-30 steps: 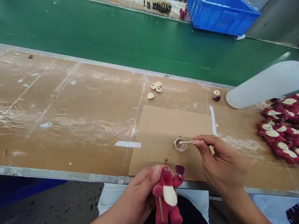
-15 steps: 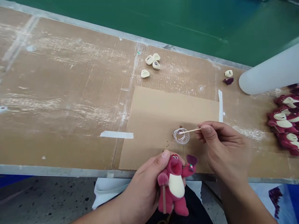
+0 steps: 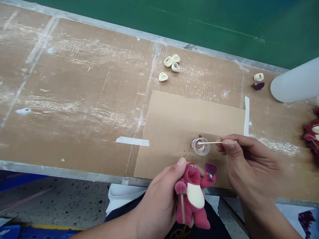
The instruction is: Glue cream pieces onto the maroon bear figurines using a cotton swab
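Note:
My left hand (image 3: pixel 161 196) is closed round a pink-red bear figurine (image 3: pixel 195 196) with a cream belly, a wide mouth hollow and a cane. The figurine faces up, with a purple piece at its raised paw. Between thumb and fingers, my right hand (image 3: pixel 244 166) pinches a cotton swab (image 3: pixel 211 142). The swab's tip is inside a small clear plastic cup (image 3: pixel 204 151) on the cardboard sheet (image 3: pixel 171 116). What the cup holds is hard to make out.
Several cream muzzle-shaped parts (image 3: pixel 163 77) lie near the table's far edge. Another cream part (image 3: pixel 258 77) and a purple piece (image 3: pixel 258 86) sit beside a white cylinder (image 3: pixel 296 81). More bear figurines (image 3: pixel 311 134) are at the right edge. White tape (image 3: pixel 132 141) marks the sheet's left side.
The view has shifted, so the scene sits further right. The swab lies more level now, its tip still in the cup. My left hand keeps its hold on the figurine.

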Action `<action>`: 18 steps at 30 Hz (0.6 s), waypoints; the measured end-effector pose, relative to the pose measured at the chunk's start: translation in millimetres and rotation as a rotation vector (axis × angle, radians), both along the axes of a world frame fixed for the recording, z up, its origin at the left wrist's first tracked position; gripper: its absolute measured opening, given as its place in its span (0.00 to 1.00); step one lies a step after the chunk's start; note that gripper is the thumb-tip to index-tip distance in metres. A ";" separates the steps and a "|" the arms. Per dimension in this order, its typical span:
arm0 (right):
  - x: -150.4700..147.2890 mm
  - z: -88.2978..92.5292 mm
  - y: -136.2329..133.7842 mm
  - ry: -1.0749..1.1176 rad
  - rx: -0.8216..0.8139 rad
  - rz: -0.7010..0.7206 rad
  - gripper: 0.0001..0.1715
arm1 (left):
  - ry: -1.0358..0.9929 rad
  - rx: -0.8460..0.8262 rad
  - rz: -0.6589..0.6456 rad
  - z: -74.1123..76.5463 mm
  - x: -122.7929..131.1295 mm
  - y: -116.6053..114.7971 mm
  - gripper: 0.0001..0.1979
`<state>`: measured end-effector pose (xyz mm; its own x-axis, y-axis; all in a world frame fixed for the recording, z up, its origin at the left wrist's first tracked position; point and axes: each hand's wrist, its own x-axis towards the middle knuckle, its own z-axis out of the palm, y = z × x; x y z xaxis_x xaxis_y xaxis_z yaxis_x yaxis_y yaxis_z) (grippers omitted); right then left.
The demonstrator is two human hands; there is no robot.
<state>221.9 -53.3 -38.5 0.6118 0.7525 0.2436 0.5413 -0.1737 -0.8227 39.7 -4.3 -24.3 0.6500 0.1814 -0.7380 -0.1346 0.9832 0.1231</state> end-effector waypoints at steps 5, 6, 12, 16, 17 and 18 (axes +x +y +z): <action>-10.4 20.5 -3.6 0.020 0.042 -0.083 0.02 | 0.028 0.006 -0.030 0.1 2.7 -1.8 0.30; -12.3 25.6 -6.3 0.001 0.046 -0.065 0.02 | 0.033 0.012 -0.056 0.3 2.8 -1.3 0.32; -14.3 36.8 -21.0 -0.026 -0.006 0.305 0.06 | 0.078 0.005 -0.114 1.8 3.2 1.6 0.34; -17.5 31.9 -18.1 0.011 0.004 0.358 0.06 | 0.020 0.003 -0.115 3.1 3.3 -1.0 0.33; -18.0 31.1 -16.7 0.016 0.004 0.379 0.06 | 0.009 -0.002 -0.110 3.7 2.6 -1.8 0.33; -18.1 30.7 -15.7 0.015 0.006 0.398 0.06 | -0.007 -0.010 -0.108 4.3 1.8 -2.4 0.32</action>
<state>203.9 -69.0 -7.8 0.2761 0.9301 0.2421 0.5533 0.0521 -0.8313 41.6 -6.7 -20.0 0.6704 0.1023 -0.7349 -0.0285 0.9933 0.1123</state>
